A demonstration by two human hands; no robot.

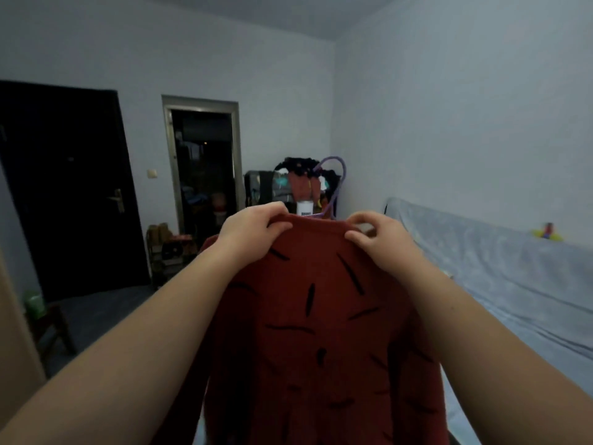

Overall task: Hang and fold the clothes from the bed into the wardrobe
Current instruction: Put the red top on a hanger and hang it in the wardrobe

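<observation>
A dark red top with black dash marks (321, 316) hangs in front of me, held up at its neckline. My left hand (253, 229) pinches the collar on the left side. My right hand (377, 237) pinches it on the right. A purple hanger (337, 184) rises behind the collar, its hook curving upward; its lower part is hidden by the garment. A white label (305, 209) shows just above the neckline.
A bed with a pale blue cover (497, 277) runs along the right wall. A dark door (64, 187) and an open doorway (202, 168) lie ahead on the left. A cluttered rack of clothes (276, 184) stands at the far wall, boxes (167, 248) beside it.
</observation>
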